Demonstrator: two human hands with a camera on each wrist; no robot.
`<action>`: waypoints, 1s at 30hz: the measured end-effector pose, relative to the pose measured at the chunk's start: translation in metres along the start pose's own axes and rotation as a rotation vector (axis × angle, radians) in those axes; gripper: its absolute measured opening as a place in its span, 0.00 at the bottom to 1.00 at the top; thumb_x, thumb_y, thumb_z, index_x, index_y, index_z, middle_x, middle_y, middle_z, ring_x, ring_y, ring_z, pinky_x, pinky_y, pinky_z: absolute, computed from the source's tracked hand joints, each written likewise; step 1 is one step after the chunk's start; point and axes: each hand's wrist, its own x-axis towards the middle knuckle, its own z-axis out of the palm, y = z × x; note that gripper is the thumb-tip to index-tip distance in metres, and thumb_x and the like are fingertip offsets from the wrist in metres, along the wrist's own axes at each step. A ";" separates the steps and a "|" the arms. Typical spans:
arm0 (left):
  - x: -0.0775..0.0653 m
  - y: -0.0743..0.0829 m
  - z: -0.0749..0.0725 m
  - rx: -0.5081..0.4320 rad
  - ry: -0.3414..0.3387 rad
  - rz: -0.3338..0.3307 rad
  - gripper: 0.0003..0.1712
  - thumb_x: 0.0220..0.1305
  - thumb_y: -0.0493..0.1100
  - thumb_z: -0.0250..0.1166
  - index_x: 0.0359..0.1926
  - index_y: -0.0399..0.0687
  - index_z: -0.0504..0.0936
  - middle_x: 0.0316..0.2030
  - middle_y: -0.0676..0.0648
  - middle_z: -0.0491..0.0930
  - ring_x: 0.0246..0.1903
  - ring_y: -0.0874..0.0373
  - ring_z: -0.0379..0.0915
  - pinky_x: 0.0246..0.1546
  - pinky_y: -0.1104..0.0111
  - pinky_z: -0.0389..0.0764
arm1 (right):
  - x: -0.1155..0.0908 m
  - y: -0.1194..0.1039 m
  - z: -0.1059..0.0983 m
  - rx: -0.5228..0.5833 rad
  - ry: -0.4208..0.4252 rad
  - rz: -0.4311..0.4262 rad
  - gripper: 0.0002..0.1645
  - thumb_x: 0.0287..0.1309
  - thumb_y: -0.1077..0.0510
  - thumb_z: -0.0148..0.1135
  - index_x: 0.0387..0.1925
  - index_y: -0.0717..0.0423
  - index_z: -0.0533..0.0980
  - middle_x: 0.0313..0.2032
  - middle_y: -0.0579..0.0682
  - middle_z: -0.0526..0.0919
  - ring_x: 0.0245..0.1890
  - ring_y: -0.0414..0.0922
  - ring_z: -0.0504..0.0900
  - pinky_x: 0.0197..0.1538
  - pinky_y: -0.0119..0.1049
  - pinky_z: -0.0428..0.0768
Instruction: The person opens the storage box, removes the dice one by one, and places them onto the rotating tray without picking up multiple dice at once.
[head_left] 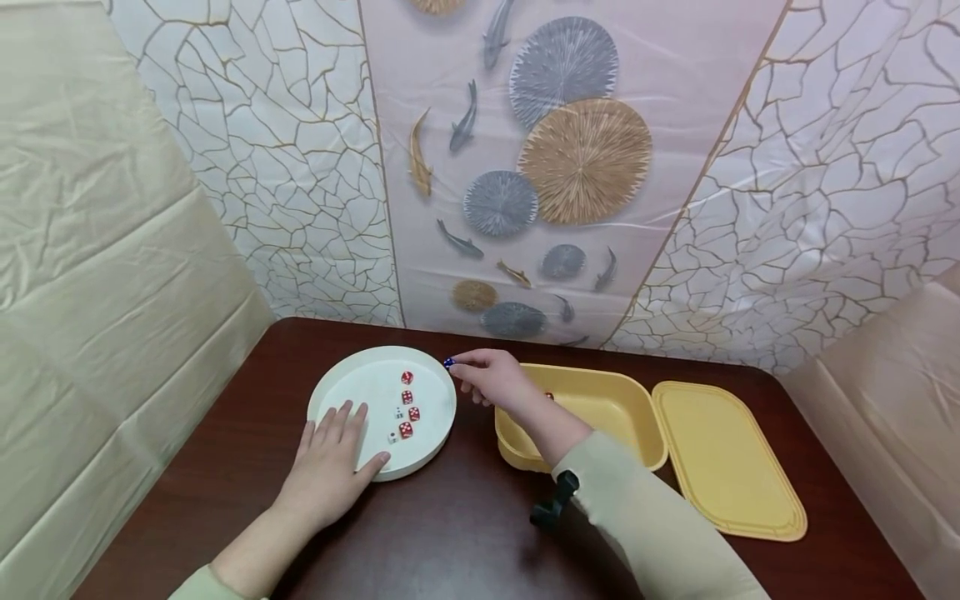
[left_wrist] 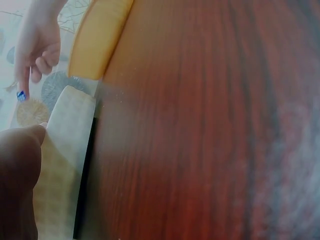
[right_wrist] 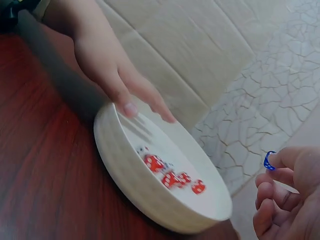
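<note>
My right hand (head_left: 495,379) pinches a blue die (head_left: 448,362) between thumb and fingertips, held at the right rim of a round white tray (head_left: 341,375). In the right wrist view the blue die (right_wrist: 269,161) shows white dots, and the other fingers curl below it. Inside the tray, several red dice (head_left: 407,397) and two white dice (head_left: 398,412) lie in a loose line right of its middle. My left hand (head_left: 330,467) lies over the tray's front left rim, fingers spread and straight, thumb along the near edge. In the left wrist view its thumb (left_wrist: 20,155) overlaps the tray's wall (left_wrist: 65,150).
A yellow box (head_left: 622,400) stands right of the tray, partly covered by my right forearm, with a small red die (head_left: 549,396) inside. Its yellow lid (head_left: 735,458) lies flat beside it. Patterned cloth (head_left: 300,167) hangs behind the dark wooden table (head_left: 420,542).
</note>
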 end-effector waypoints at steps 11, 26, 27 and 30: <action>0.001 -0.001 0.002 0.010 0.007 0.003 0.48 0.67 0.66 0.59 0.75 0.40 0.58 0.72 0.33 0.57 0.71 0.33 0.50 0.70 0.38 0.45 | 0.021 -0.005 0.051 -0.089 -0.057 0.031 0.14 0.65 0.52 0.65 0.49 0.51 0.84 0.27 0.55 0.83 0.16 0.42 0.72 0.21 0.31 0.73; 0.000 0.000 -0.001 0.019 0.028 0.007 0.47 0.66 0.65 0.60 0.75 0.41 0.60 0.72 0.35 0.59 0.71 0.35 0.51 0.69 0.39 0.48 | 0.043 -0.013 0.098 -0.765 0.012 -0.039 0.16 0.64 0.44 0.64 0.51 0.39 0.84 0.47 0.37 0.85 0.41 0.37 0.78 0.42 0.36 0.80; 0.000 -0.001 -0.001 0.020 0.030 0.008 0.47 0.66 0.66 0.59 0.74 0.42 0.60 0.72 0.35 0.59 0.71 0.35 0.51 0.70 0.39 0.48 | 0.045 -0.014 0.101 -0.805 0.014 -0.043 0.16 0.64 0.44 0.64 0.51 0.39 0.84 0.46 0.37 0.85 0.41 0.37 0.79 0.42 0.36 0.80; 0.001 -0.003 0.002 0.018 0.031 0.009 0.47 0.66 0.66 0.59 0.75 0.42 0.59 0.72 0.35 0.58 0.72 0.35 0.51 0.70 0.39 0.47 | 0.048 -0.015 0.106 -0.881 0.019 -0.046 0.15 0.64 0.44 0.63 0.50 0.38 0.84 0.45 0.36 0.86 0.40 0.37 0.78 0.42 0.36 0.79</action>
